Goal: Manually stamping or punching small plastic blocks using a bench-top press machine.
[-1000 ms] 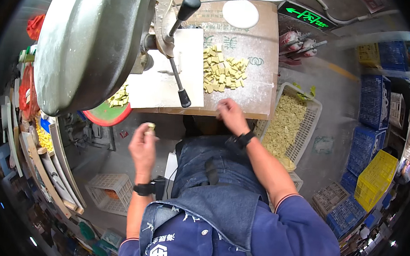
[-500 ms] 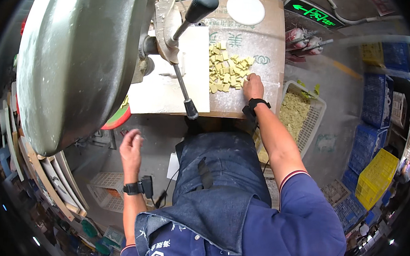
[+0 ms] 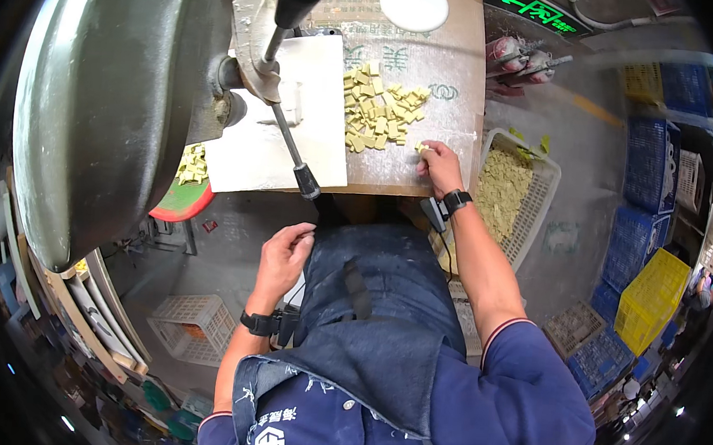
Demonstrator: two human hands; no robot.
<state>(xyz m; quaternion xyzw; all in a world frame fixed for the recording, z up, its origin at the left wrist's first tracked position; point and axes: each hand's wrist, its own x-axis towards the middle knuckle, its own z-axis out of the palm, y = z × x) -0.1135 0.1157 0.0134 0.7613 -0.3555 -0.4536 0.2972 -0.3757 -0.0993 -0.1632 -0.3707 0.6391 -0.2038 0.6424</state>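
My right hand (image 3: 441, 169) is over the near right part of the cardboard-covered table (image 3: 453, 138), pinching a small pale yellow block (image 3: 421, 148) between thumb and fingertips. Just beyond it lies a loose pile of similar yellow blocks (image 3: 374, 112). My left hand (image 3: 284, 259) hangs off the table's near edge, above my apron's left side; its fingers are loosely bent, the thumb stands apart, and I see nothing in it. A white board (image 3: 295, 156) covers the table's left part, under a machine lever (image 3: 287, 131) with dark grips.
The large grey-green machine body (image 3: 107, 122) fills the upper left. Below it, a red-rimmed green stool (image 3: 184, 202) carries more yellow blocks. Right of the table stands a white crate (image 3: 544, 198) of yellowish pieces. Blue crates (image 3: 650, 169) and a yellow crate (image 3: 654, 301) line the right.
My right hand has drawn back from the pile toward me with a yellow block in its fingers. My left hand has moved right, toward my lap. The view has shifted slightly.
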